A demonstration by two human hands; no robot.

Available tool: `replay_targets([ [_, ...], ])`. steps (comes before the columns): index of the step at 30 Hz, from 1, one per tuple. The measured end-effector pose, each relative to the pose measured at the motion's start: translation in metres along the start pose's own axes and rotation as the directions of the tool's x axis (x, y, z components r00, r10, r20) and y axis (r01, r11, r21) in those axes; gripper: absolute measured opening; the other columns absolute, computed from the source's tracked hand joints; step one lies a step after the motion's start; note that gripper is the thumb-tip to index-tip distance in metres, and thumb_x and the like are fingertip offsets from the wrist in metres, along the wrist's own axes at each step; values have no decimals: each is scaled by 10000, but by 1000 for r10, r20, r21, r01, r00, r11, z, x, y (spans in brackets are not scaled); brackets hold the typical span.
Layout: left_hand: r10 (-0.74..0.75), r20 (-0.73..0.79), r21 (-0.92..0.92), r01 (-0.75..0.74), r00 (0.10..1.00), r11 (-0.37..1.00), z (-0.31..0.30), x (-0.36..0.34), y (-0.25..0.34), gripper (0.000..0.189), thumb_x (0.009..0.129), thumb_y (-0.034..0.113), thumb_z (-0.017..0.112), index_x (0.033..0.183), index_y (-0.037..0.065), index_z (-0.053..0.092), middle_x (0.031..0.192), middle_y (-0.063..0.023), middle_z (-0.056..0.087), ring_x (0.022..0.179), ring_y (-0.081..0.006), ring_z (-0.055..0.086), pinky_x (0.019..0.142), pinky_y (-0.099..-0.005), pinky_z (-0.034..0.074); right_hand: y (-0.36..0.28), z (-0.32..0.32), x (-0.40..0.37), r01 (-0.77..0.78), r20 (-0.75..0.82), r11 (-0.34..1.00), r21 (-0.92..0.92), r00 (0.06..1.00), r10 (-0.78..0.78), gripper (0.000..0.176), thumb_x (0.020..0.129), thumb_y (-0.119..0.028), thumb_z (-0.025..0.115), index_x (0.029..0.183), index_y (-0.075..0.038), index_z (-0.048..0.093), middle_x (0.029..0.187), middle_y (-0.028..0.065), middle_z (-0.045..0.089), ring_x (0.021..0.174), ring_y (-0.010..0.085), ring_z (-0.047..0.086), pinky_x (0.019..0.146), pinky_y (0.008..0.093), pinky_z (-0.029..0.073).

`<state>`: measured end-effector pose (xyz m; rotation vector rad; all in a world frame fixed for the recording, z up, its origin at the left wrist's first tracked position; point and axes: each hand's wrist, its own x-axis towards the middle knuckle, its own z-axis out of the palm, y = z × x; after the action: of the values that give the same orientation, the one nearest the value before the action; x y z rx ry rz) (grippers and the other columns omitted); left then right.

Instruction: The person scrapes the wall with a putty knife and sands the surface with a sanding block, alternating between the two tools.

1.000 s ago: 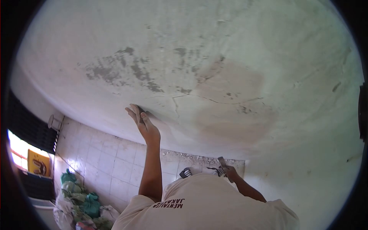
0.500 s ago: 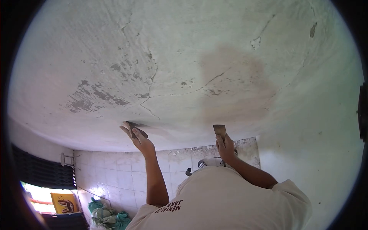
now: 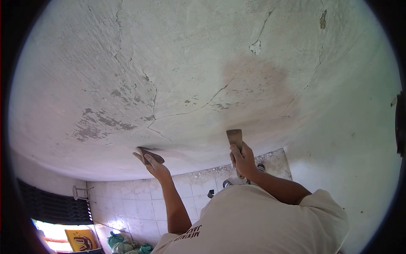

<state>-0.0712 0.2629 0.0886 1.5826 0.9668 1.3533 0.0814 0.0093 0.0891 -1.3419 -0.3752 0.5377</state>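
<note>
A wall (image 3: 186,139) with cracked, peeling paint fills the view ahead. My left hand (image 3: 157,167) is closed around a flat, dark brown, plate-like piece (image 3: 152,155), held close to the lower wall with the thumb on its near face. To the right, my right hand (image 3: 244,160) grips a putty knife (image 3: 235,137), its broad blade pointing up toward the wall and its handle end showing below the fist. Beyond the blade lies a brownish damp-looking patch (image 3: 258,84), and a branching crack (image 3: 186,112) runs between this patch and a flaked area on the left.
Pale tiles (image 3: 141,203) cover the floor, with crumbs of debris (image 3: 211,170) along the wall's base. A metal stool (image 3: 81,193) stands at the left, near a dark folding grille (image 3: 53,203). Tied green bags (image 3: 122,243) and a yellow panel (image 3: 81,240) are at lower left.
My right hand with the putty knife has shifted slightly left and up, showing more of the handle. The view has tilted, so the cracks sit farther left. My left hand keeps its hold.
</note>
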Motion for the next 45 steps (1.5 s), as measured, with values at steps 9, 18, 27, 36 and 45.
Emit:
replay_targets([
  [9,-78,-25,-124,74,997,989,17,-8,31,604,1068,392,325,1533,16,238,1629,-172,89,1485,-297,189,1181,-374,191,-11,-3,10,-33,5,999,34,999,33,193,1022,-233,506,928,-65,486,565,9,470,408,67,409,374,240,339],
  [18,-5,3,-34,5,1000,999,6,0,-1,619,1065,388,349,1535,5,221,1624,-167,132,1480,-282,210,1179,-361,188,-11,-6,4,-43,87,999,11,995,42,199,1025,-240,504,932,-65,482,564,3,463,406,61,403,374,237,335],
  [27,8,5,-12,-8,1000,1000,7,-2,8,621,1066,391,349,1536,7,219,1621,-154,163,1460,-263,252,1170,-351,202,3,-5,0,-93,79,996,12,993,92,179,1019,-210,499,926,-57,494,578,14,478,400,68,406,371,238,343],
  [36,-42,3,-9,42,999,999,7,-2,5,597,1068,372,355,1543,34,224,1621,-125,185,1452,-243,271,1158,-341,224,-12,-3,10,-48,84,997,55,996,43,191,1021,-226,516,951,-50,488,577,8,470,432,72,424,390,240,353],
  [45,-88,-79,-47,84,993,995,21,-9,-20,602,1056,411,401,1528,52,298,1386,-115,479,1195,-201,465,1028,-328,356,-26,-28,25,-61,169,998,15,984,58,211,1024,-252,512,940,-60,489,595,5,473,452,59,427,408,235,370],
])
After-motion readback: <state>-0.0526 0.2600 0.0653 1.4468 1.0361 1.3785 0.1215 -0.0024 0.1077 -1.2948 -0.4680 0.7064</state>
